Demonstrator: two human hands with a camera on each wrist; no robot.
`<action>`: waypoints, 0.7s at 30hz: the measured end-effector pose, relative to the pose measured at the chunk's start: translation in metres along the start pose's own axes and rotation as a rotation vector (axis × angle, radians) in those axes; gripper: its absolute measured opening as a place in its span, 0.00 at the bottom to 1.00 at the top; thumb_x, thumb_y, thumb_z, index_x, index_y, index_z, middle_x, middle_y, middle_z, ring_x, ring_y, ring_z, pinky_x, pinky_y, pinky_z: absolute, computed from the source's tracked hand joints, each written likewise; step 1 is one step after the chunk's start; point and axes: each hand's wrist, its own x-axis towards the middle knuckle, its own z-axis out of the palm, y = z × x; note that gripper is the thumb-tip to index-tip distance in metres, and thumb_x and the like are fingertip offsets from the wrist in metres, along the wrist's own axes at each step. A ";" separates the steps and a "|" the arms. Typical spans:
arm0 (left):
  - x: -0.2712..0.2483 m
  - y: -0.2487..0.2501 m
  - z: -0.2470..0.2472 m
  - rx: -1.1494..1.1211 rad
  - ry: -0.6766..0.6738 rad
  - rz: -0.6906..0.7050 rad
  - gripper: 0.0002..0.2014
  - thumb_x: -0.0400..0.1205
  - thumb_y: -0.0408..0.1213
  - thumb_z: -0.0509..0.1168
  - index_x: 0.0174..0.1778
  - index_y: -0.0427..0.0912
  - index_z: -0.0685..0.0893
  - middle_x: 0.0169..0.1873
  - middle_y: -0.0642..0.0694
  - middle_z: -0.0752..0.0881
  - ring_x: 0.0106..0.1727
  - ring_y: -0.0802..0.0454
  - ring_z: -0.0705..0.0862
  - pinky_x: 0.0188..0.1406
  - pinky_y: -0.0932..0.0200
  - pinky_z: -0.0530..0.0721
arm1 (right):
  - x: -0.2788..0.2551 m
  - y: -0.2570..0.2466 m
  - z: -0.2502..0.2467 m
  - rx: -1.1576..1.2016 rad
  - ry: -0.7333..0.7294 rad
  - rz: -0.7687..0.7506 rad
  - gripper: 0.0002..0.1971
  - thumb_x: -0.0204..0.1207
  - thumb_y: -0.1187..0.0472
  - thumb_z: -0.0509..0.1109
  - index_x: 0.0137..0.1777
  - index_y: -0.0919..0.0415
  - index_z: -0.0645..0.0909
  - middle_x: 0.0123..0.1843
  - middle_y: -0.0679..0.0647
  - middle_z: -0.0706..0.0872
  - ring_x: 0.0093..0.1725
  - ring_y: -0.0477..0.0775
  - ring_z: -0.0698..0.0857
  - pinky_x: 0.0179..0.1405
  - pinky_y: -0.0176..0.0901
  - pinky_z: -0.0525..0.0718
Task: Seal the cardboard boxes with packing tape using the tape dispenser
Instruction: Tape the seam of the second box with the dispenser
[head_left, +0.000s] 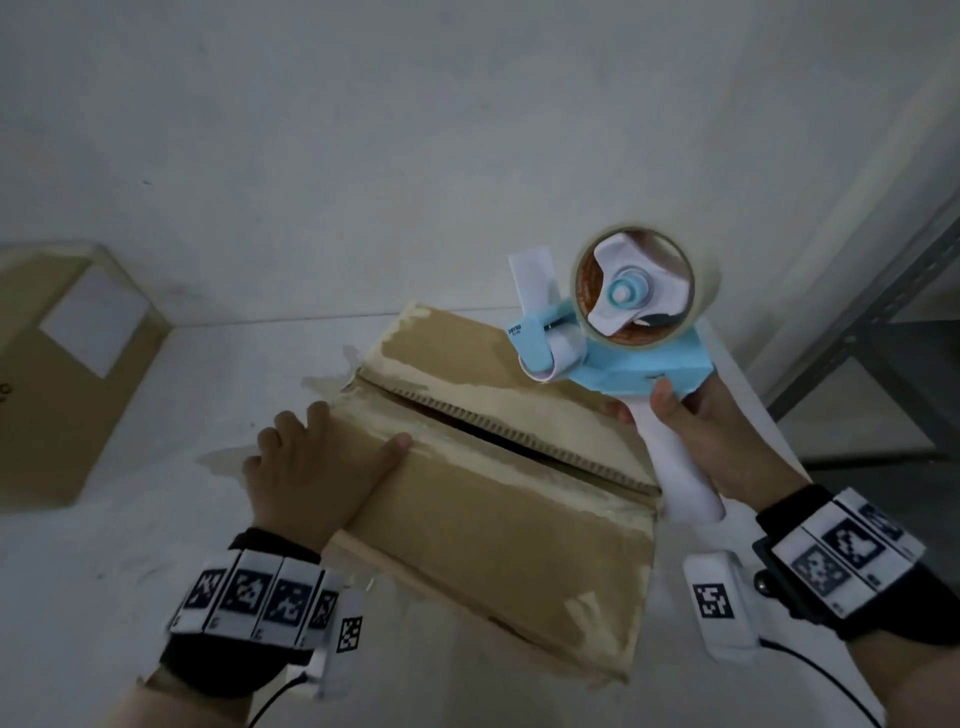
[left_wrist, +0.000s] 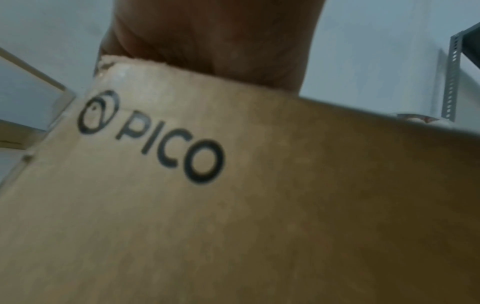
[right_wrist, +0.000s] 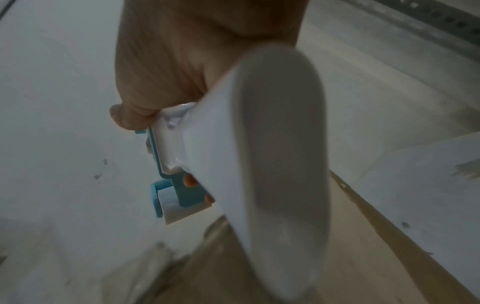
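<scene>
A brown cardboard box (head_left: 498, 525) lies on the white table, its two top flaps nearly meeting with a dark gap along the seam. My left hand (head_left: 317, 467) rests flat on the near flap at the box's left end, thumb stretched toward the seam. The left wrist view shows the box side (left_wrist: 233, 205) printed "PICO" under my palm (left_wrist: 213, 41). My right hand (head_left: 711, 431) grips the white handle of a blue tape dispenser (head_left: 623, 332) holding a clear tape roll, raised above the box's far right corner. The right wrist view shows the dispenser handle (right_wrist: 272, 144) in my fist (right_wrist: 161, 72).
A second cardboard box (head_left: 57, 374) with a white label sits at the table's left edge. A grey metal shelf frame (head_left: 883, 312) stands to the right. A white wall rises behind the table (head_left: 156, 545). Old tape scraps cling around the box.
</scene>
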 end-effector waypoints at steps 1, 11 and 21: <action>-0.007 -0.003 0.001 -0.025 -0.021 -0.004 0.50 0.61 0.81 0.50 0.43 0.28 0.77 0.34 0.30 0.80 0.35 0.35 0.82 0.29 0.56 0.67 | -0.002 -0.003 0.002 -0.008 -0.014 0.000 0.39 0.60 0.31 0.73 0.61 0.61 0.76 0.55 0.58 0.87 0.53 0.67 0.84 0.54 0.50 0.85; -0.012 -0.004 -0.020 -0.013 0.098 0.072 0.48 0.68 0.75 0.53 0.65 0.33 0.75 0.57 0.31 0.80 0.56 0.34 0.81 0.46 0.45 0.80 | -0.001 -0.059 0.016 -0.111 -0.166 -0.101 0.39 0.59 0.29 0.70 0.58 0.63 0.75 0.43 0.47 0.89 0.42 0.52 0.88 0.42 0.37 0.86; 0.014 0.044 -0.068 -0.899 -0.418 0.121 0.23 0.85 0.54 0.45 0.41 0.49 0.83 0.40 0.49 0.88 0.38 0.53 0.85 0.40 0.59 0.76 | 0.017 -0.079 0.071 -0.043 -0.195 -0.198 0.47 0.61 0.32 0.71 0.64 0.74 0.68 0.45 0.46 0.88 0.45 0.53 0.88 0.42 0.35 0.84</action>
